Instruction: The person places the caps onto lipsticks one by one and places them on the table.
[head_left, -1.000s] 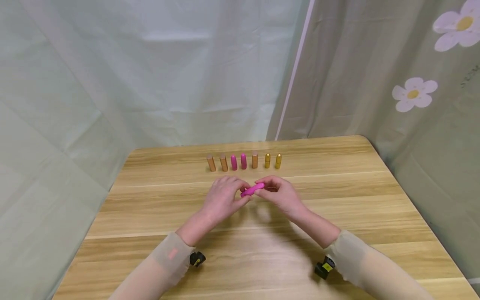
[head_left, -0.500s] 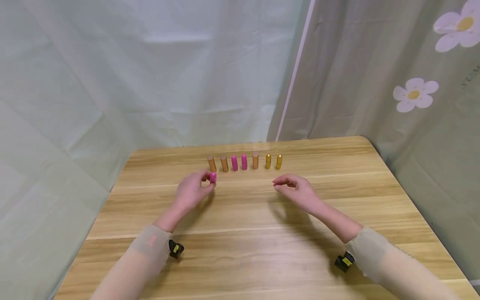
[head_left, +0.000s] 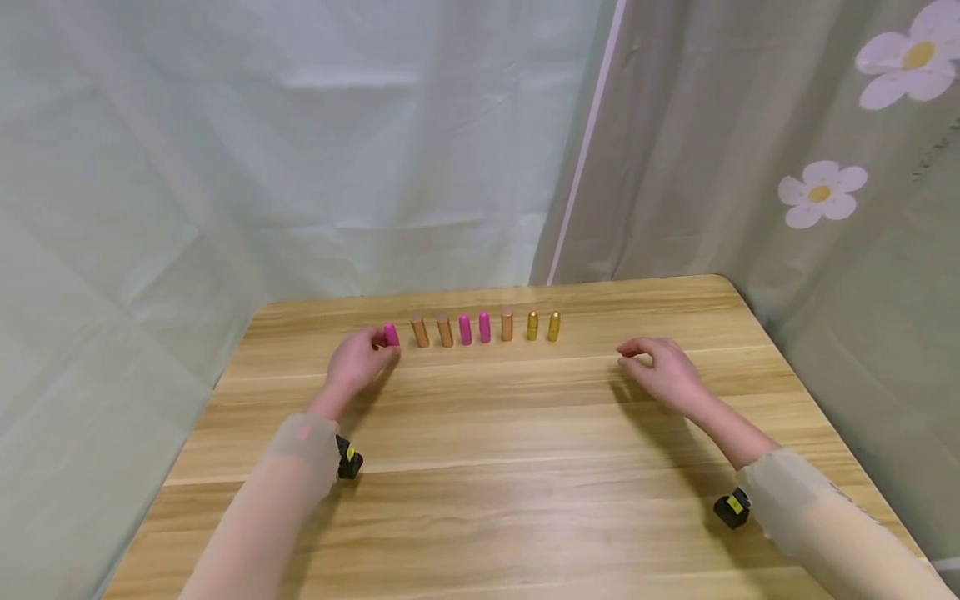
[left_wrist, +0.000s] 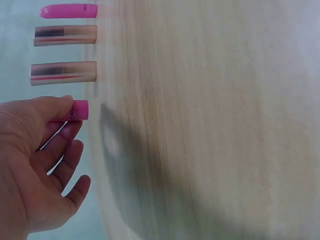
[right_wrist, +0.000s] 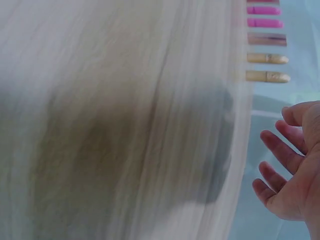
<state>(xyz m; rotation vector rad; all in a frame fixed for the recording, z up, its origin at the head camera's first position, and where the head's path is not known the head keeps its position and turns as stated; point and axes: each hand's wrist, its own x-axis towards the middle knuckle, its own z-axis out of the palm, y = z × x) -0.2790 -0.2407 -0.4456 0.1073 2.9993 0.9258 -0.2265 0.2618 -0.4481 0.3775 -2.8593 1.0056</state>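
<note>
My left hand (head_left: 356, 363) pinches a pink, round-tipped lipstick tube (head_left: 391, 335) between thumb and fingers, upright at the left end of a row of lipsticks. In the left wrist view the tube's lettered base (left_wrist: 80, 110) sticks out past the thumb; whether it touches the table I cannot tell. Just right of it stand two copper lipsticks (head_left: 420, 332), then two pink ones (head_left: 465, 330), another copper one (head_left: 507, 325) and two gold ones (head_left: 532, 326). My right hand (head_left: 663, 371) hovers to the right of the row, fingers loosely bent, holding nothing.
The wood-grain table (head_left: 480, 467) has its back edge close behind the row. A pale curtain (head_left: 375, 167) hangs beyond it, and a flowered curtain (head_left: 720, 150) hangs at the right. Each wrist carries a small black camera (head_left: 348, 458).
Both hands held the pink lipstick together at first. The right hand let go and moved right; the left carried the lipstick left and away from me, turning it upright at the row's left end.
</note>
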